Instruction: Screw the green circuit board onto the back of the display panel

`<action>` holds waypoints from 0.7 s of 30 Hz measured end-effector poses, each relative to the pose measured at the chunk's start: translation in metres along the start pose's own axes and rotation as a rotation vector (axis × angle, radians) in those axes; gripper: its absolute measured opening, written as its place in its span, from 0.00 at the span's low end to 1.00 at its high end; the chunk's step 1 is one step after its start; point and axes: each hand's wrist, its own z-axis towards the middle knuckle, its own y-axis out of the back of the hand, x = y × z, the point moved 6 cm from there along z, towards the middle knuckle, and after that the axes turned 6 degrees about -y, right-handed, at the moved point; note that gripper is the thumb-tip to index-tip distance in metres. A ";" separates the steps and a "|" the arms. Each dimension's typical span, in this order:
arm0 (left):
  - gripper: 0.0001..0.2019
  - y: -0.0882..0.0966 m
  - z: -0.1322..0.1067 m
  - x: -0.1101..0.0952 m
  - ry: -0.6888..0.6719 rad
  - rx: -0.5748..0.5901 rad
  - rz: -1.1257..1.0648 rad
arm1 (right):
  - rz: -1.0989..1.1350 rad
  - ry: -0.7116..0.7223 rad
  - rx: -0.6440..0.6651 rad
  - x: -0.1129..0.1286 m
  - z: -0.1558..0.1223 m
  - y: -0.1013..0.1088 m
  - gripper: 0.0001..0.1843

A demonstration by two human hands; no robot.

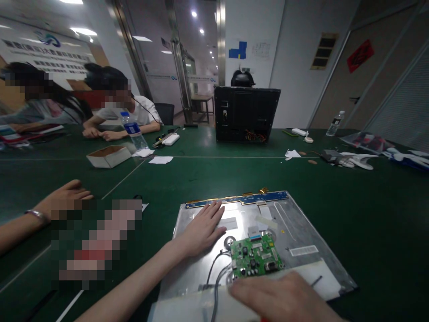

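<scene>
An LCD panel (298, 230) lies on the table with its silver metal back up. A blue circuit strip (241, 200) runs along its far edge, and a green circuit board (256, 257) sits near its middle, with grey cables (216, 290) beside it. My left hand (203, 228) rests flat on the metal, left of the board, fingers outstretched. Just below the board is my right hand (284, 297), its fingers curled and a finger pointing left toward the board's near left corner. A bit of red shows beneath it, but what it grips is hidden.
A co-worker's hand (69, 199) with a bracelet lies at the left, near a blurred-out card on a strap. Farther back stand an open box (109, 157), a water bottle (134, 130) and a black monitor casing (248, 114). White gloves (358, 159) lie at the right.
</scene>
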 end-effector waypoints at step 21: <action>0.26 0.013 -0.016 0.044 -0.039 -0.069 -0.088 | -0.115 -0.450 0.133 -0.143 0.009 0.051 0.38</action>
